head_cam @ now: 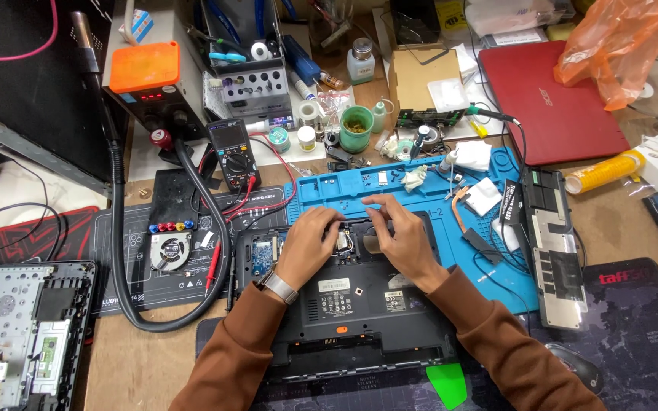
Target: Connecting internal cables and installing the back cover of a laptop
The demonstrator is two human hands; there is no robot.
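Note:
An opened black laptop base lies bottom-up on the bench in front of me, its far part exposing the board. My left hand, with a wristwatch and brown sleeve, rests its fingertips on the exposed board area near a small square chip. My right hand lies beside it, fingers spread flat over the same opening, pressing on the inner parts. Neither hand holds a tool. What lies under the fingers is hidden.
A blue repair mat lies behind the laptop with small parts on it. A multimeter, a soldering station with a black hose, a cooling fan, a red laptop, a keyboard frame and a green pry pick surround the work.

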